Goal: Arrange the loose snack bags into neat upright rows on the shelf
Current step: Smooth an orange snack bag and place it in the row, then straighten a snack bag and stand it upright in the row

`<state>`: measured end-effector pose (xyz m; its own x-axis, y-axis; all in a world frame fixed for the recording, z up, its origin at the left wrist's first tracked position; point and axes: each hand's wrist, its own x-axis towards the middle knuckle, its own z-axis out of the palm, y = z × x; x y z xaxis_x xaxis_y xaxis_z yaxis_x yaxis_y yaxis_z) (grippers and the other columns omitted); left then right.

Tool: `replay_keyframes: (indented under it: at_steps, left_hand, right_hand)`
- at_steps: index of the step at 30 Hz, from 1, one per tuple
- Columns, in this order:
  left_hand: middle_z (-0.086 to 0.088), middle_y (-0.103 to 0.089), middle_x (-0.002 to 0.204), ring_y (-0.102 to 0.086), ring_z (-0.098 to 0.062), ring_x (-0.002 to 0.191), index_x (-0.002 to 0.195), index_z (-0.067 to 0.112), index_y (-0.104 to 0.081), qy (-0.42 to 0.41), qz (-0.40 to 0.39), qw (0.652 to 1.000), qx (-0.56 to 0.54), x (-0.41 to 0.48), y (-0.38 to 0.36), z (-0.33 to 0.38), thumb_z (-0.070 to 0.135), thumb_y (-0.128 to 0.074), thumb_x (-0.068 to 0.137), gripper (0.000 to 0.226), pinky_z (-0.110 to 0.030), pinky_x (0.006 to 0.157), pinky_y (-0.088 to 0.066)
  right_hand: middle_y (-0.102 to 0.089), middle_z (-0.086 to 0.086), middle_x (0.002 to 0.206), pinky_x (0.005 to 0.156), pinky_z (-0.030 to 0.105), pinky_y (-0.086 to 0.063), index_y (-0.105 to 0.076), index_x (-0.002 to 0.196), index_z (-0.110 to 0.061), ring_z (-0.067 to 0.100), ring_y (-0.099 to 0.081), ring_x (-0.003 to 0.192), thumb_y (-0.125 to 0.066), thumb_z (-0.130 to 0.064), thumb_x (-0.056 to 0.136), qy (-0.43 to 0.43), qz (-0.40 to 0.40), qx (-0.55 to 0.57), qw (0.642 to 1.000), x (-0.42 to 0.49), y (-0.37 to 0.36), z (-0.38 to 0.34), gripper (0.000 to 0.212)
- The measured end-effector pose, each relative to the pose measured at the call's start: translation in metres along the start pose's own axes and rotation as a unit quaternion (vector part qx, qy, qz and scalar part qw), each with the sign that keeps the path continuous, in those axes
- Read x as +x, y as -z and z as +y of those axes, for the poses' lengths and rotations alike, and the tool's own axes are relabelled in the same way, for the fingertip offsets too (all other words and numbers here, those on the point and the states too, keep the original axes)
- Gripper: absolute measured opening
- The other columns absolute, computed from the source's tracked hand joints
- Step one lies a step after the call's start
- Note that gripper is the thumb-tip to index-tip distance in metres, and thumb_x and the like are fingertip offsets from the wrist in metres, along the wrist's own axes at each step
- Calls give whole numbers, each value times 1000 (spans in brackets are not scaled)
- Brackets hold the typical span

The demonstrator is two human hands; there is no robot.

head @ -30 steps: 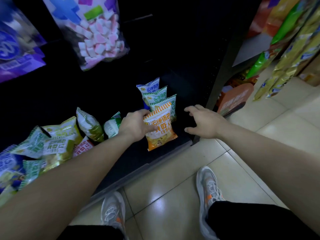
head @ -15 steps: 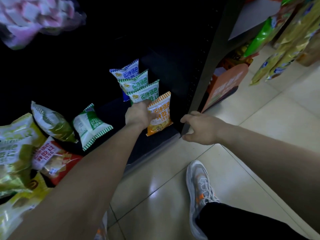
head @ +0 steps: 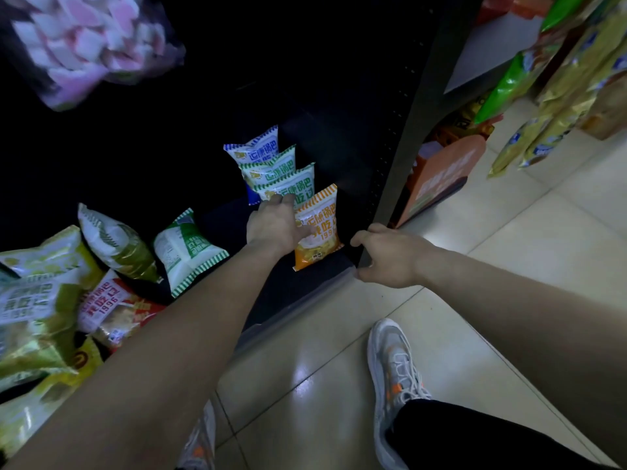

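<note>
while the orange snack bag [head: 317,228] stands at the front of a short row on the low dark shelf [head: 305,286], the left hand [head: 274,225] lies flat against its left face, fingers spread and reaching up to touch the green-striped bag [head: 291,184] behind it; it presses rather than grips. behind that stand another green-striped bag [head: 271,167] and a blue-striped bag [head: 252,150], all four overlapping, roughly upright and leaning slightly back. the right hand [head: 386,256] is curled loosely at the shelf's front corner beside the upright post [head: 400,157], holding no bag; whether it actually clasps the edge i cannot tell.

further left, the loose bags [head: 115,245] lie tumbled in a heap: a green-and-white one [head: 186,249] on its side, a red one [head: 112,310] flat, and yellow-green ones piled at the frame's edge.

the risk, as i judge it, is a domino fall: these soft, air-filled bags have narrow bases, so lifting the left hand off too quickly or nudging the front one could tip the orange bag forward off the shelf lip onto the tiled floor [head: 441,334], dragging the row with it.
</note>
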<state>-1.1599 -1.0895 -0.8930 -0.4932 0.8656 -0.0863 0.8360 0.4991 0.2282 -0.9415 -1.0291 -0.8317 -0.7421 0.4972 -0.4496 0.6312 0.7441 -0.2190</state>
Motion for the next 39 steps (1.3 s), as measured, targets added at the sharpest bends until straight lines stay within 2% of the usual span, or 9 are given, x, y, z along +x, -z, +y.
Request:
replay_keyframes:
  at_steps: [5, 8, 14, 19, 25, 28, 32, 36, 39]
  left_hand:
    - [-8, -40, 149, -42, -30, 130, 148, 24, -33, -15, -24, 999, 43, -15, 51, -24, 68, -60, 79, 86, -44, 94, -45]
    - [-8, -42, 146, -46, -28, 127, 147, 24, -34, -25, -37, 995, 84, -36, 94, -47, 67, -60, 81, 83, -42, 94, -47]
    - [-3, -44, 145, -46, -25, 127, 147, 25, -34, -24, -61, 992, 112, -111, 157, -112, 64, -57, 84, 78, -41, 95, -47]
    - [-4, -42, 146, -48, -25, 126, 148, 24, -34, 19, -82, 992, 91, -170, 154, -180, 62, -56, 86, 76, -40, 94, -47]
    - [-6, -35, 153, -43, -26, 132, 150, 24, -32, 88, -119, 989, 24, -189, 138, -238, 61, -58, 87, 77, -36, 102, -41]
    - [-5, -32, 155, -38, -25, 136, 151, 26, -30, 83, -117, 990, 13, -184, 126, -250, 59, -57, 87, 77, -38, 106, -38]
    - [-4, -27, 158, -33, -24, 139, 152, 25, -26, 82, -136, 987, 4, -174, 115, -262, 57, -57, 89, 77, -41, 109, -36]
    - [-3, -26, 158, -32, -22, 140, 151, 26, -26, 96, -137, 986, -14, -165, 110, -271, 57, -57, 89, 76, -40, 111, -33]
    - [-1, -30, 156, -35, -22, 138, 150, 27, -28, 104, -135, 985, -34, -160, 105, -272, 56, -57, 89, 74, -41, 109, -35]
  right_hand:
    - [-44, 7, 123, 92, 41, -48, -42, 139, -18, 30, -56, 109, -64, -48, 85, 4, 10, 11, 1000, -3, 11, -20, 66]
    - [-42, 5, 130, 90, 35, -46, -39, 144, -21, 28, -53, 115, -64, -50, 85, 16, 29, 8, 999, -5, 21, -43, 71]
    - [-37, 4, 146, 94, 40, -45, -35, 148, -23, 27, -45, 126, -60, -49, 88, 45, 59, 0, 997, -3, 40, -102, 71]
    - [-41, 2, 138, 86, 42, -43, -35, 147, -26, 27, -47, 122, -58, -51, 88, 62, 56, -44, 996, 13, 27, -150, 68]
    - [-27, 8, 155, 94, 41, -47, -28, 150, -24, 28, -47, 126, -58, -51, 90, 52, 3, 28, 998, 73, -24, -197, 72]
    - [-31, 11, 151, 94, 44, -48, -24, 151, -22, 30, -49, 123, -60, -49, 91, 41, 4, 85, 996, 114, -46, -215, 75]
    - [-41, 13, 139, 90, 44, -48, -31, 146, -18, 32, -50, 115, -56, -48, 92, 22, 31, 105, 994, 170, -65, -236, 67]
    - [-41, 15, 142, 94, 46, -44, -34, 145, -14, 36, -44, 124, -44, -63, 92, -39, 32, 124, 991, 210, -82, -254, 72]
    - [-50, 14, 138, 96, 48, -38, -35, 142, -13, 35, -49, 121, -38, -74, 88, -94, 20, 144, 985, 229, -93, -263, 82]
